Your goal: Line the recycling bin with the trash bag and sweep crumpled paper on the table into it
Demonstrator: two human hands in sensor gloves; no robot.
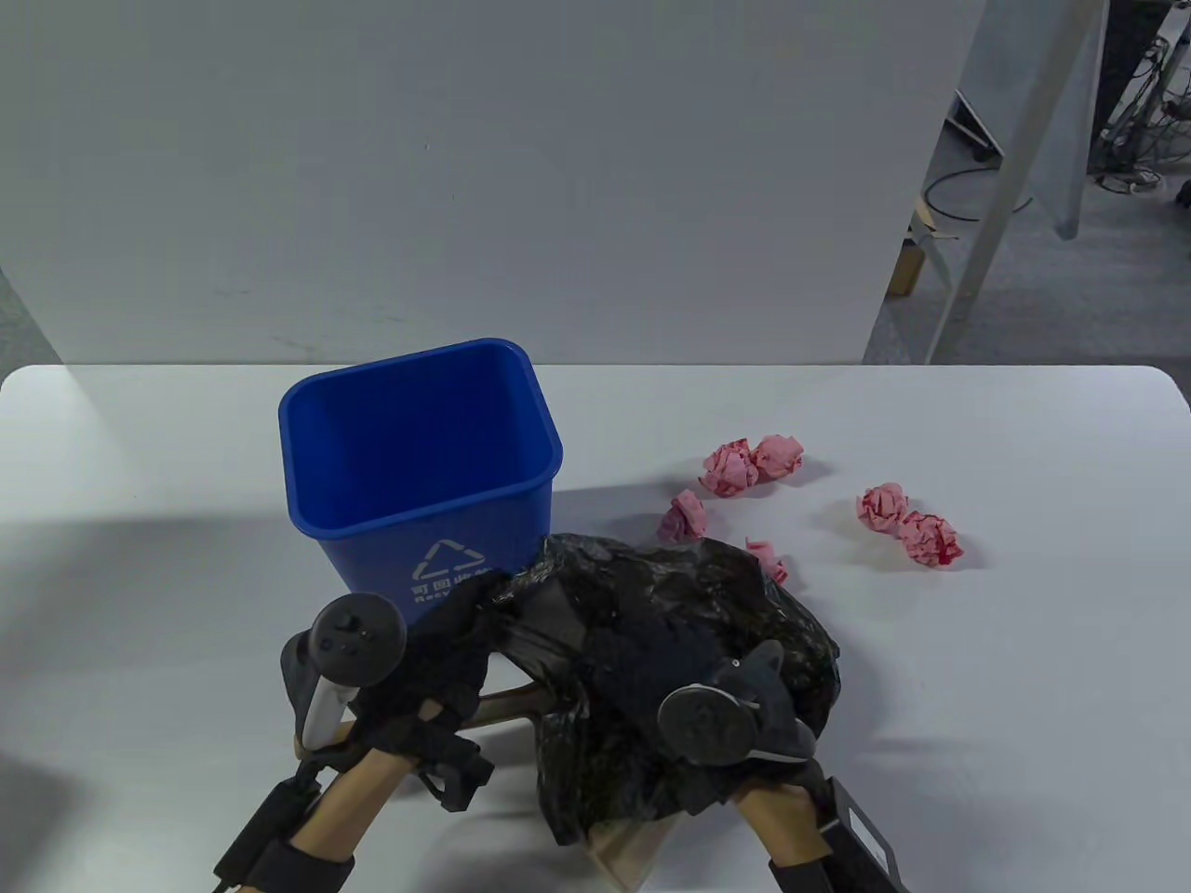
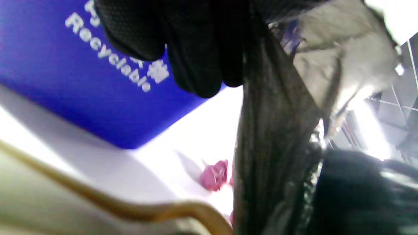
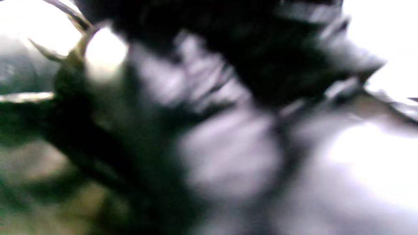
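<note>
Your table carries everything, largest first: the blue recycling bin stands upright and unlined toward the left, its mouth facing up and ready for a liner; that, by my reading, is why you work the trash bag just in front of it and to its right, so the move over the rim is short. The bag is a crumpled black mass, not yet opened into a mouth; part of it touches or overlaps the bin's near right corner. Your left hand pinches the bag's left edge close to the bin wall; your right hand is buried in the film, and whether its fingers grip the plastic or merely press into it cannot be told from the table view. Six wads of crumpled paper lie scattered to the right of the bin, some just beside the bag, and I judge them left alone until the liner is seated.

The left wrist view shows what the table view hides: your curled fingertips clamping a taut, stretched fold of film, the bin's "Recyclable" lettering close behind, and one pink wad beyond; the right wrist view is blurred dark plastic and tells you nothing of that grip.
</note>
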